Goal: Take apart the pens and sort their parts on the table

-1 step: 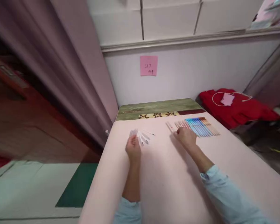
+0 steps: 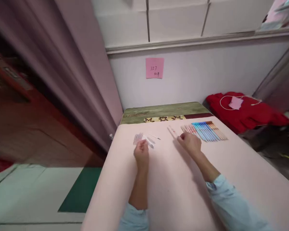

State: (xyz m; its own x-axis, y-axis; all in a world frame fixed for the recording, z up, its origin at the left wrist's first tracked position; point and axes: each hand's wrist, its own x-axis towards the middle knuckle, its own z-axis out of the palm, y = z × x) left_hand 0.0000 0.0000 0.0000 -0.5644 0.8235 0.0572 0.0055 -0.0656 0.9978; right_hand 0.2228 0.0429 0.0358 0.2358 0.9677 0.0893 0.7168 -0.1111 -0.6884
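Observation:
My left hand rests on the pink table with its fingers curled around a thin white refill. A small pile of refills lies just beyond it. My right hand pinches a pink pen that points up and to the left. Right beside this hand lies a neat row of pens, pink, blue and orange, side by side.
A green patterned board lies at the table's far end against the wall, under a pink sticky note. Red cloth with a mask on it sits to the right. A curtain hangs on the left.
My right hand has shifted a little left, carrying the pink pen away from the row. My left hand has moved slightly right and closed over the refills.

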